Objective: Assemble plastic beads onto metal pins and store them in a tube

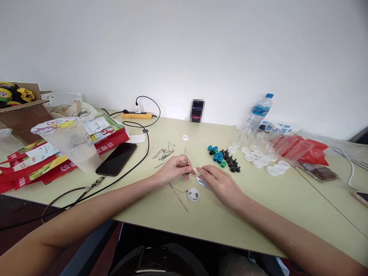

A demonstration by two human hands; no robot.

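Note:
My left hand (176, 168) is closed in a pinch on a small dark part with a thin wire rising from it. My right hand (220, 183) lies just to its right, fingers together around a thin silvery piece whose shape is mostly hidden. Under the right fingers a flat silvery object (202, 182) shows in part. Nearer me lies a round white disc (193, 194) with small parts in it, beside a thin metal rod (180, 199). Behind my left hand is a loose pile of thin metal wires (165, 152). A white cap (185, 137) lies farther back.
Blue-green parts (218, 156) and black parts (233, 165) lie right of centre, before white discs (257, 163) and clear tubes. A water bottle (260, 111) leans at the wall. Left are a phone (116, 159), a plastic cup (76, 147) and a black cable (130, 167).

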